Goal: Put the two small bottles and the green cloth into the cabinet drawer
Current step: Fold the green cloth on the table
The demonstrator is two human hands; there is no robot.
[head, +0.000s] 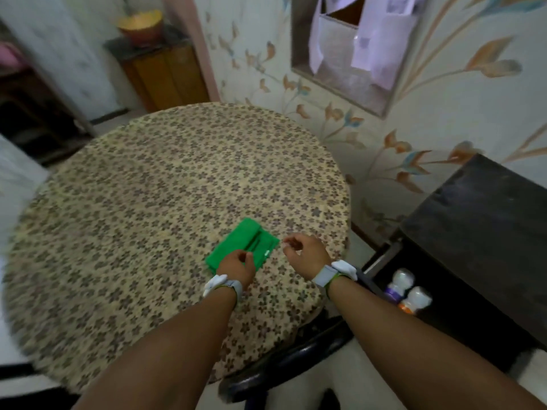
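Observation:
A folded green cloth (241,245) lies on the round table (148,202) near its right front edge. My left hand (236,266) rests on the cloth's near corner, fingers curled onto the fabric. My right hand (305,253) hovers just right of the cloth with loosely curled fingers and nothing in it. Two small white bottles lie side by side in the open drawer (376,261) of the dark cabinet (479,220) at the right: one with a purple label (399,282), one with an orange label (416,300).
A flowered tablecloth covers the table. A black chair rim (296,356) curves below the table's front edge, between me and the cabinet. The patterned wall (414,137) stands right behind the table and cabinet. A wooden stand with a yellow bowl (140,23) is far back.

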